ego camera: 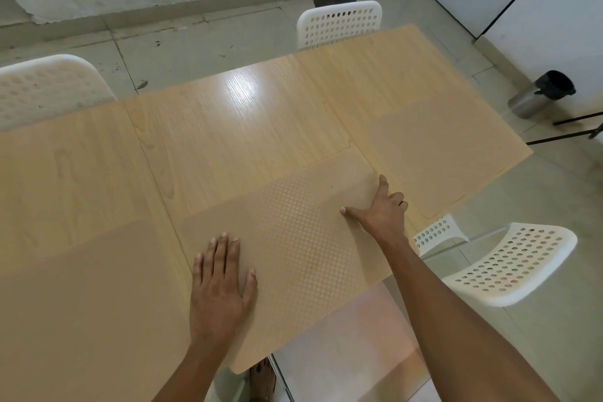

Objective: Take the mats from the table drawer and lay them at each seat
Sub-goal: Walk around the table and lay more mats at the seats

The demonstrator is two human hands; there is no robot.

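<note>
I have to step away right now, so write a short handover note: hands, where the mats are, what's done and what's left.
Left hand: open, flat on the near left part of the middle mat.
Right hand: open, fingers spread on that mat's far right corner.
Mats: the middle mat lies at the near edge, overhanging it a little. A left mat and a right mat also lie along the near side of the table.
Done: three mats on the near side.
Left: square up the middle mat. The far side shows no mats, though chairs stand there. The drawer is out of view.
</note>
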